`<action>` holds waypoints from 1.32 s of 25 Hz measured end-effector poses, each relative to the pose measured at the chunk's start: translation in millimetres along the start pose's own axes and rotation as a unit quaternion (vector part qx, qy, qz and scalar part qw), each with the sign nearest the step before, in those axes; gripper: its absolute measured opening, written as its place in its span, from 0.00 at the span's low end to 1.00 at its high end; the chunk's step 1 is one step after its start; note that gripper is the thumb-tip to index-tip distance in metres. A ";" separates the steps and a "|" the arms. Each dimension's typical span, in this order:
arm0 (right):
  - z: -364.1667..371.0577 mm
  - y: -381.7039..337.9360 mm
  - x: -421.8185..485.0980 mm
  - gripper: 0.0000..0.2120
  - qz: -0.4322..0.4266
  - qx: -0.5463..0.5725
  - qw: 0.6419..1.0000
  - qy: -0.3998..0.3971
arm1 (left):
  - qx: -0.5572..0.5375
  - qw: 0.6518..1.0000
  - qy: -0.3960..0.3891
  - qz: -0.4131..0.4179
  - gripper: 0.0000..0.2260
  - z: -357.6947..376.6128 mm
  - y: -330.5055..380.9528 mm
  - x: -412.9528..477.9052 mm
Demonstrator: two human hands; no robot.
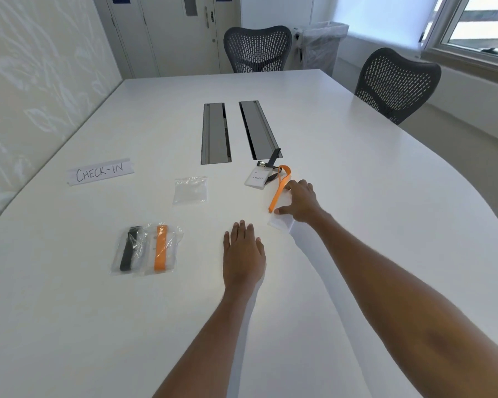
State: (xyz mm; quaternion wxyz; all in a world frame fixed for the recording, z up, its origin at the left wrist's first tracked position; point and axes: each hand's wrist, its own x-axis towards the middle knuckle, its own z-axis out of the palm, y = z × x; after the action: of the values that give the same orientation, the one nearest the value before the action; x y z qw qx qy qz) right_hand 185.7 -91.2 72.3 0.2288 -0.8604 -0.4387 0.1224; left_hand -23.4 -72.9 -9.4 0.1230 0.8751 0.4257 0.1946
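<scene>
step: looks like kit bagging for check-in. r hand (301, 201) is reaching over the loose orange strap (279, 188) and its card (281, 224). pickup is only beginning, nothing is lifting yet.
r hand: arching over the strap, forefinger touching near the far loop, thumb touching the near end by the card. can't tell if it's pinching or only touching.
l hand: lying flat on the table (357, 168), fingers straight and together, holding nothing, just left of the card.
strap: lying right of centre, running from its loop by the black badge (256, 178) down to the card. card is sitting partly under the r wrist.
black badge: resting just beyond the loop. its black strap seems to be crossing the orange one, can't tell which is on top.
empty bag: (190, 191) lying flat, left of the black badge, well apart from both hands.
packs: black pack (128, 251) and orange pack (160, 248) are lying side by side, touching, near l. label (99, 171) reading check-in is sitting beyond them.
next: prob. calling for a firm pinch on strap + card together, lifting clear w/o dragging the black badge, then folding the strap while l hand is opening the empty bag's mouth.
risk: straps snagging on each other; thin bag sliding on the smooth top.
</scene>
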 end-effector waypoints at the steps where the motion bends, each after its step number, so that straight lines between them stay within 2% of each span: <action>1: 1.9 0.0 -12.2 0.35 -0.009 0.014 1.000 0.006 | -0.006 1.000 0.000 0.001 0.21 -0.8 -0.3 0.1; 4: 10.5 -2.3 -45.3 0.34 -0.035 0.043 0.998 0.023 | -0.050 0.999 0.016 0.011 0.20 -6.2 -0.7 -1.0; 7: 17.0 -7.7 -70.1 0.33 -0.062 0.057 0.996 0.040 | -0.169 0.984 0.039 0.035 0.21 -14.7 -4.1 -5.7; 9: 19.6 -13.1 -83.0 0.31 -0.084 0.069 0.992 0.059 | -0.256 0.965 0.037 0.047 0.18 -19.1 -6.2 -9.6; 12: 20.4 -23.2 -99.8 0.25 -0.114 0.096 0.986 0.068 | -0.359 0.932 0.020 0.039 0.09 -28.9 -6.8 -17.8; 14: 19.1 -26.9 -105.7 0.20 -0.127 0.122 0.983 0.055 | -0.389 0.921 0.005 0.028 0.05 -33.8 -9.2 -21.3; 18: 12.9 -25.7 -106.1 0.09 -0.122 0.218 0.967 0.042 | -0.440 0.898 -0.023 -0.011 0.02 -38.1 -18.2 -26.1; 21: 9.2 -25.9 -105.2 0.05 -0.085 0.289 0.952 0.044 | -0.531 0.843 -0.020 -0.082 0.03 -42.3 -18.5 -31.3; 22: 9.1 -26.3 -104.5 0.06 -0.076 0.304 0.949 0.034 | -0.559 0.822 -0.018 -0.104 0.03 -42.9 -19.4 -33.9; 25: 11.5 -29.6 -106.9 0.23 -0.073 0.331 0.940 -0.030 | -0.649 0.745 -0.044 -0.144 0.05 -50.7 -22.0 -43.4; 27: 16.3 -30.1 -111.3 0.29 -0.091 0.318 0.941 -0.075 | -0.710 0.681 -0.076 -0.162 0.04 -58.8 -25.2 -48.0; 28: 19.9 -30.5 -114.4 0.28 -0.101 0.306 0.942 -0.089 | -0.732 0.654 -0.088 -0.170 0.04 -63.1 -27.2 -50.4; 30: 31.5 -29.8 -120.8 0.18 -0.109 0.301 0.942 -0.100 | -0.752 0.623 -0.109 -0.183 0.05 -70.0 -31.7 -55.9; 32: 42.1 -28.6 -126.2 0.09 -0.097 0.313 0.940 -0.095 | -0.759 0.611 -0.130 -0.185 0.07 -74.6 -36.6 -61.6; 33: 45.5 -28.4 -127.1 0.07 -0.092 0.312 0.942 -0.082 | -0.758 0.610 -0.145 -0.180 0.10 -76.4 -38.6 -64.7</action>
State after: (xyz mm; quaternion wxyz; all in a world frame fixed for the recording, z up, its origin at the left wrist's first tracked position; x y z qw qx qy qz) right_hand 72.7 -166.8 48.4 0.4589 -0.6887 -0.4732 0.3020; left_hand -120.6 -97.0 29.0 0.8351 0.3918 0.2519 0.2927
